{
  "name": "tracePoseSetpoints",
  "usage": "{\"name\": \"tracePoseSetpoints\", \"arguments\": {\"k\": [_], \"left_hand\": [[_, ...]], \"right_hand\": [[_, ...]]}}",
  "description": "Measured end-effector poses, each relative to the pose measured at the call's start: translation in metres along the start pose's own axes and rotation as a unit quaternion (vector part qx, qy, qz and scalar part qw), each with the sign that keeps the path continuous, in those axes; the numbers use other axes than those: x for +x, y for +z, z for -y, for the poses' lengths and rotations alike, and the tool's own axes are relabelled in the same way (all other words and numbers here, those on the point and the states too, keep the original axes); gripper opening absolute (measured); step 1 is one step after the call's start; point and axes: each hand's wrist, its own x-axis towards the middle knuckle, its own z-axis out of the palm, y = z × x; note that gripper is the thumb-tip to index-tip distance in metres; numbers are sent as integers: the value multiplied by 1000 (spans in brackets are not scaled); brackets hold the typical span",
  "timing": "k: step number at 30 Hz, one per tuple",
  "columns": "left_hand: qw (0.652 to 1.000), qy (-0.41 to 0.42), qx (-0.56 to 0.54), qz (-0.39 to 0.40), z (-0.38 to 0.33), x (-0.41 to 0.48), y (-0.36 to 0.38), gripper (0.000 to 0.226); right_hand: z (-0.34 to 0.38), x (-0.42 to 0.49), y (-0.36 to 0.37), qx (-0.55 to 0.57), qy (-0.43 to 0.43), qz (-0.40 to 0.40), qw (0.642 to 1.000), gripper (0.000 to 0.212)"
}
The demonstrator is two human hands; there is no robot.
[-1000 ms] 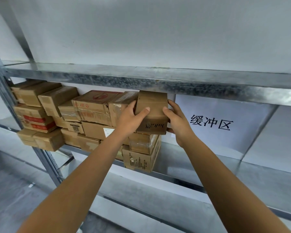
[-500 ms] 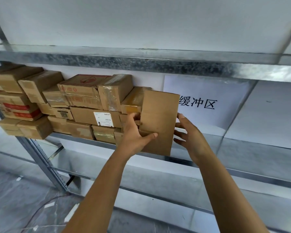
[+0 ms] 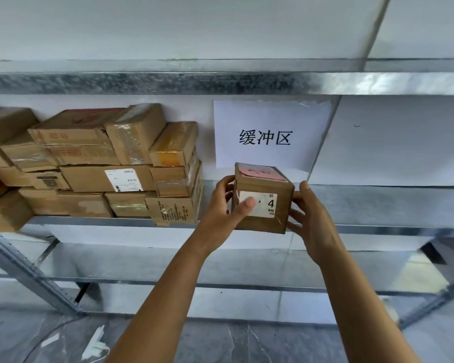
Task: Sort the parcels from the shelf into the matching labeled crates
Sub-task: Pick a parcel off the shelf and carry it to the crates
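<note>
A galvanised metal shelf (image 3: pixel 378 205) runs along a white wall (image 3: pixel 220 27), with a second metal shelf (image 3: pixel 220 83) spanning the view above it. A white paper sign (image 3: pixel 270 121) printed with three black Chinese characters is fixed to the wall between the two levels. On the left of the lower shelf sits a stack of brown cardboard parcels (image 3: pixel 102 166), taped and piled about three deep, one of them bearing a white shipping label (image 3: pixel 122 179) on its front.

In front of the sign and just right of the stack, a person holds a small brown parcel (image 3: pixel 264 184) in the air at the shelf's front edge, clear of the pile. The left hand (image 3: pixel 220 208) grips the parcel's left side, fingers curled behind it and the thumb (image 3: pixel 245 205) pressed across the front. The right hand (image 3: pixel 309 213) cups the opposite side, its fingers spread and bent round the right edge. A white sticker (image 3: pixel 265 204) on the parcel's front face shows a large black "4", partly covered by the thumb, and a pink sticker (image 3: pixel 260 172) with dark handwriting lies on the top face. Both bare forearms reach up from the bottom of the view. Below the shelving, a grey floor (image 3: pixel 220 341) is visible, along with the slanted metal bracing of the rack at lower left.
</note>
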Motion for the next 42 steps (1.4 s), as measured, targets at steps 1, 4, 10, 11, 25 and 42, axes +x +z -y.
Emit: {"name": "tracePoseSetpoints", "arguments": {"k": [1,4,10,11,25,42], "left_hand": [[1000,8,-16,3,-4,0,2,94],[999,18,-40,0,-14,1,10,59],[998,34,-42,-16,-21,13,39,34],[998,35,-51,-2,-22,16,46,43],[972,71,-123,187,-59,64,212,44],[924,231,89,292,-96,95,478,47]], "right_hand": [[0,-1,-5,2,-5,1,1000,68],[1,-5,-19,6,-48,2,999,36],[3,-11,-49,-14,-125,26,992,42],[4,-12,-57,-20,-139,26,990,44],[24,-49,-231,-53,-186,-103,976,50],[47,-144,-460,2,-197,-376,905,39]]}}
